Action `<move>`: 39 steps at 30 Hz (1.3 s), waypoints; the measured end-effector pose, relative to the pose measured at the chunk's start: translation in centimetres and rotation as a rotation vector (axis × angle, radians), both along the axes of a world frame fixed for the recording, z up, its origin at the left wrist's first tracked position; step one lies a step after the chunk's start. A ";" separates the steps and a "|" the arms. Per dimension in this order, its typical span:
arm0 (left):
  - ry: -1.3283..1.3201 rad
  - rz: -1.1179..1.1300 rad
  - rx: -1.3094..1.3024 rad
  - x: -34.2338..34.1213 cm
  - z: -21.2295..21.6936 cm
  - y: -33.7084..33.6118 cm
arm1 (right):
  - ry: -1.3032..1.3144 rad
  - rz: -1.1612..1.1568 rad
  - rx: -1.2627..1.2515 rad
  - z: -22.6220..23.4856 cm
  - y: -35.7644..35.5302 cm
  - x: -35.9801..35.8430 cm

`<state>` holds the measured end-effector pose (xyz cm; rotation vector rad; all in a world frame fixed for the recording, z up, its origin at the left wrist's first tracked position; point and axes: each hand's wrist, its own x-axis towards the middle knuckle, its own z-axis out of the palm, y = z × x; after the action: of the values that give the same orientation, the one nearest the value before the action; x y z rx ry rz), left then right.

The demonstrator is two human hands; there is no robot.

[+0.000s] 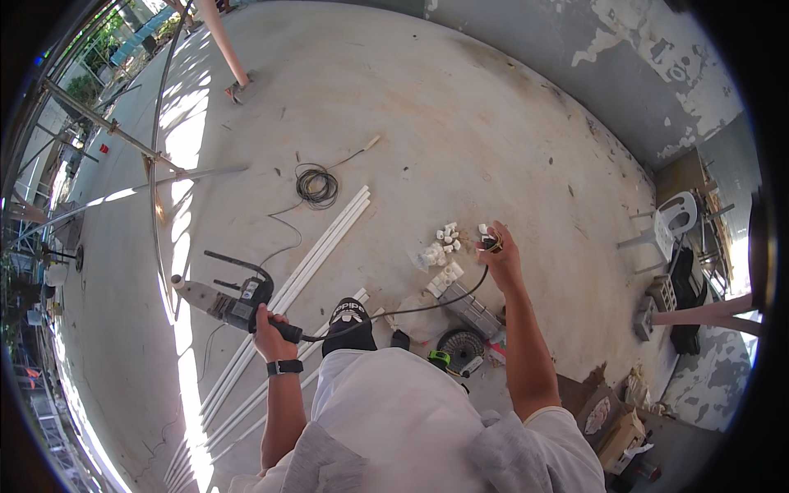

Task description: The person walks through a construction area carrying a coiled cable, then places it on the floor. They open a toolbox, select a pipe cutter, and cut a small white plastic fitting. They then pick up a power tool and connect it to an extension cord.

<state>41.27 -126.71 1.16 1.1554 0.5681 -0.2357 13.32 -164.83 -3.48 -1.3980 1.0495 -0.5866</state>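
Note:
My left hand [269, 331] grips the black handle of a pipe-welding heater tool [222, 297], whose flat blade points left above the concrete floor. The tool's black cord [427, 308] runs rightward to my right hand [501, 256], which is closed on the cord's plug end, stretched out over a cluster of small white pipe fittings [444, 245]. Long white plastic pipes [316, 255] lie diagonally on the floor between the two hands.
A coil of black wire [316, 186] lies beyond the pipes. Near my feet sit a round black disc-shaped object [460, 347], a grey box [472, 311] and a white bag. A white plastic chair [670, 222] and cardboard boxes [620, 431] stand at right.

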 end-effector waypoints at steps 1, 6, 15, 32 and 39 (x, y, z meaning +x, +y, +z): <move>0.008 -0.008 0.015 0.9 -0.3 -1.2 | 0.031 0.010 0.003 -0.3 -0.6 0.6; -0.079 -0.067 0.078 7.7 -1.9 -7.8 | -0.008 0.026 0.042 -3.3 -4.6 5.0; 0.076 -0.234 0.214 23.5 -5.2 -22.1 | 0.194 0.000 0.053 -8.6 -13.5 20.8; 0.241 0.228 0.151 32.7 -6.4 -26.6 | 0.215 0.076 -0.239 -12.3 -30.8 50.0; 0.313 0.556 0.128 30.5 -11.1 -33.9 | 0.212 0.339 0.306 -15.5 -41.1 53.5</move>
<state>71.77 -160.57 -9.91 1.0444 1.1687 0.1035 66.86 -205.92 -19.02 -1.3431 0.9902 -0.0272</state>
